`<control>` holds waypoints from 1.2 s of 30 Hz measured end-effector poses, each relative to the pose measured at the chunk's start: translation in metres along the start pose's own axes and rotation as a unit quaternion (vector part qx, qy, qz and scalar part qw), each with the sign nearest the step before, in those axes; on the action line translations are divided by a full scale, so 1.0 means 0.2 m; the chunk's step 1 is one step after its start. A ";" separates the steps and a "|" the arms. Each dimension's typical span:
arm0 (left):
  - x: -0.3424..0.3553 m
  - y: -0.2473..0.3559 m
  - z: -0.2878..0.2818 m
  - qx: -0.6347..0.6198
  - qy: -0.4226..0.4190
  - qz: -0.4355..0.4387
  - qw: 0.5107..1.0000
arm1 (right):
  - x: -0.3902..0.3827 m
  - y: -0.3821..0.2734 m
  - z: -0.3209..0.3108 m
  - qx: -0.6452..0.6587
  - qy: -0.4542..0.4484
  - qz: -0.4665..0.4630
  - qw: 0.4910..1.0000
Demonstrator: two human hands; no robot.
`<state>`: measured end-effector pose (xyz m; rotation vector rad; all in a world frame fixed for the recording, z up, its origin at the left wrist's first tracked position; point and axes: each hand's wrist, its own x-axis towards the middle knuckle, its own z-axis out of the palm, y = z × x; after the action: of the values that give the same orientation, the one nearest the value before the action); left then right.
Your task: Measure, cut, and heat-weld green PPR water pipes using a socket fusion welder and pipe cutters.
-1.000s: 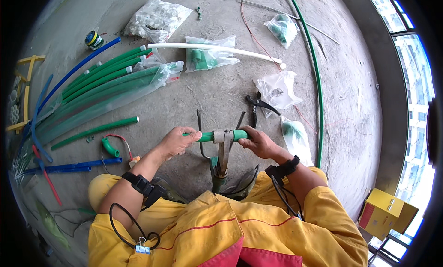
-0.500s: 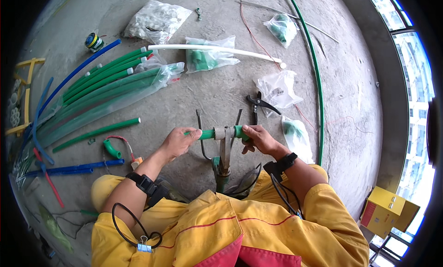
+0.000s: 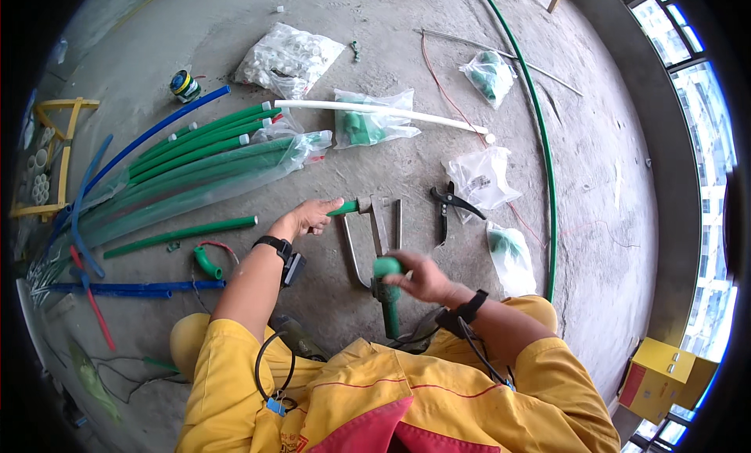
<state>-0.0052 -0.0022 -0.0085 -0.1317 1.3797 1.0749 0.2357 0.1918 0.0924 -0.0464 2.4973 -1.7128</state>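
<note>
My left hand is closed round a short green plastic pipe. The pipe's far end meets the grey socket on the metal plate of a pipe welding iron. Between my knees stands the iron's dark green body, with a bent metal stand around the plate. Slightly smeared by motion, my right hand is closed at a rounded green pipe fitting, which sits in front of the iron's lower plate. The fitting is apart from the plate's heating sockets; my fingers partly hide it.
A black pipe cutter lies right of the iron, by a clear plastic bag. Bundled green pipes spread at the left, and a white pipe lies beyond. A long green pipe runs along the right. A yellow box stands far right.
My right hand has drawn the green fitting off the iron's right side and brought it down toward me. My left hand stays on the pipe; the view has shifted slightly.
</note>
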 end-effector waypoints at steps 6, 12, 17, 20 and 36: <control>0.05 -0.03 0.04 -0.043 -0.010 0.023 0.999 | -0.08 0.05 0.36 -0.065 -0.224 -0.062 0.971; -0.01 -0.12 0.16 -0.120 0.121 0.086 0.982 | -0.08 0.08 0.39 -0.174 -0.215 -0.088 0.957; 0.02 -0.17 0.08 -0.076 0.095 0.072 0.990 | -0.07 0.08 0.42 -0.172 -0.201 -0.079 0.961; 0.01 -0.02 0.02 0.052 0.068 0.070 0.994 | -0.08 0.08 0.41 -0.173 -0.197 -0.077 0.962; -1.02 0.33 0.36 -0.152 0.037 0.238 0.958 | -0.01 -0.32 0.11 0.199 -0.006 0.158 0.967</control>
<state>0.0371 -0.0285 0.2125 -0.0633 1.3366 1.7007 0.2385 0.1482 0.1441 0.3535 1.9700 -2.0111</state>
